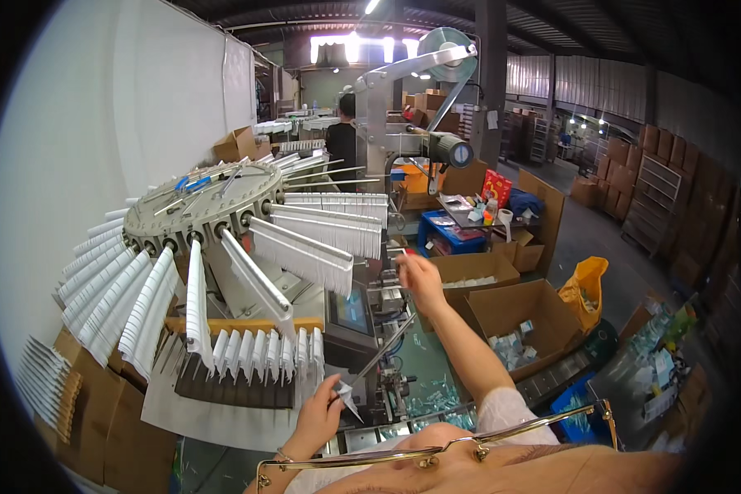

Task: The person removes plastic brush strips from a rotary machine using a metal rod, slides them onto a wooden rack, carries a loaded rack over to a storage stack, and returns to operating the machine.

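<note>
My left hand (318, 413) is low in the middle, thumb and fingers closed around the near end of a thin metal rod (382, 356). A small white scrap (350, 401) hangs by those fingertips. The rod slants up and away to the right. My right hand (421, 281) reaches forward beside the machine, its fingers curled near a small red part (401, 250); whatever they grip is too small to make out. To the left of it, a round metal turntable (210, 198) carries radiating arms hung with rows of thin white pieces (305, 247).
Below the turntable stands a rack of rods with white pieces (263, 354). A screen panel (349, 313) and a film reel (448, 54) belong to the machine. Right are open cartons (543, 309), a yellow bag (584, 284) and a conveyor (564, 372). A person (343, 136) stands farther back.
</note>
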Tool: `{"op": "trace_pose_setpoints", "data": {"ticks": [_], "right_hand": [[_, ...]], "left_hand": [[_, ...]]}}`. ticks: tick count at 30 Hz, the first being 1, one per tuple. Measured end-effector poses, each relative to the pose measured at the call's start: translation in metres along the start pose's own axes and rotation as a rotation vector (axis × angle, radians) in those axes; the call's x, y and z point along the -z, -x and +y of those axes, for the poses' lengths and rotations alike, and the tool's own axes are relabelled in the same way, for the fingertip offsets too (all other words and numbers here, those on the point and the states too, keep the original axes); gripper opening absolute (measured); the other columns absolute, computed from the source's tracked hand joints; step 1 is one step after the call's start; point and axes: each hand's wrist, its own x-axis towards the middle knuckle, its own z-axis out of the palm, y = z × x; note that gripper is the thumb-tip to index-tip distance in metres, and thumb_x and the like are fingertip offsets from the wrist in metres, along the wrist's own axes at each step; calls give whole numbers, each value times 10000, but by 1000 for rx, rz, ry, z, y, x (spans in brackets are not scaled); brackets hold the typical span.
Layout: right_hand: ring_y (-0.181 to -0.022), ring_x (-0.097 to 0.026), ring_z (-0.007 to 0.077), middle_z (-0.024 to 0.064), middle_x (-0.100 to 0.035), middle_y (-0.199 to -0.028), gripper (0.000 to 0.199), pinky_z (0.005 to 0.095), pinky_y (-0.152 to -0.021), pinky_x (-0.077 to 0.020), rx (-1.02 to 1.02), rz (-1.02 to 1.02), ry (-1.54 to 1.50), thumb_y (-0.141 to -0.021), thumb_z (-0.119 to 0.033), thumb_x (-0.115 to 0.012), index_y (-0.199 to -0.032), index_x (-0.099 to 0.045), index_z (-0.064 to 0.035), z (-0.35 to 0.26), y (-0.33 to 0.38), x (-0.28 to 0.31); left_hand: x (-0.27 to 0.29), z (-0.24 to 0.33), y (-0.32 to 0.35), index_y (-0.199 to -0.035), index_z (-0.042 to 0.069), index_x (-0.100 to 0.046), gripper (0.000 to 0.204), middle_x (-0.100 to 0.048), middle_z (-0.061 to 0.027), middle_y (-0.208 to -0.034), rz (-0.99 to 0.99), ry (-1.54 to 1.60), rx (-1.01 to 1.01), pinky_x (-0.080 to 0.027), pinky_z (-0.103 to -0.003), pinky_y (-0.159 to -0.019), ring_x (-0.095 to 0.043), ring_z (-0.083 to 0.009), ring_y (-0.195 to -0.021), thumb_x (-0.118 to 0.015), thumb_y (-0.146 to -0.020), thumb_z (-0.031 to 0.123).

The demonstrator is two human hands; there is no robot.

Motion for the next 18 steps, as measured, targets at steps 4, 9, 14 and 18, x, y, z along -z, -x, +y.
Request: {"op": "trace_pose_setpoints", "data": {"ticks": [4, 9, 14, 18], "right_hand": [[-549, -470, 50, 7, -547, -657, 233, 181, -496, -365, 80, 138, -48, -801, -162, -558, -954, -585, 10, -2, -75, -2], [-621, -499, 53, 6, -579, -709, 212, 186, -566, -390, 110, 139, 82, -740, -163, -628, -846, -624, 21, 3, -99, -13], [-605, -485, 46, -12, -569, -682, 198, 180, -548, -375, 144, 118, 51, -733, -159, -634, -817, -622, 21, 15, -108, -8], [-586, -471, 37, -24, -558, -664, 187, 175, -529, -363, 137, 83, -14, -733, -153, -634, -805, -620, 19, 16, -112, -12]], "left_hand": [[-6, 6, 10, -1144, 15, -418, 381, -542, -110, -686, 22, 61, 44, -428, -271, -590, -551, -187, -617, -475, -767, 20], [-13, -11, 16, -1150, -4, -402, 389, -559, -122, -705, 51, 85, 113, -436, -263, -611, -568, -183, -643, -469, -768, 13], [-19, -13, 11, -1148, -9, -398, 389, -566, -123, -705, 99, 72, 124, -440, -263, -618, -566, -176, -644, -460, -764, 4], [-26, -27, 13, -1147, -10, -399, 391, -567, -121, -705, 115, 138, 126, -439, -261, -620, -567, -174, -647, -463, -761, 2]]}}
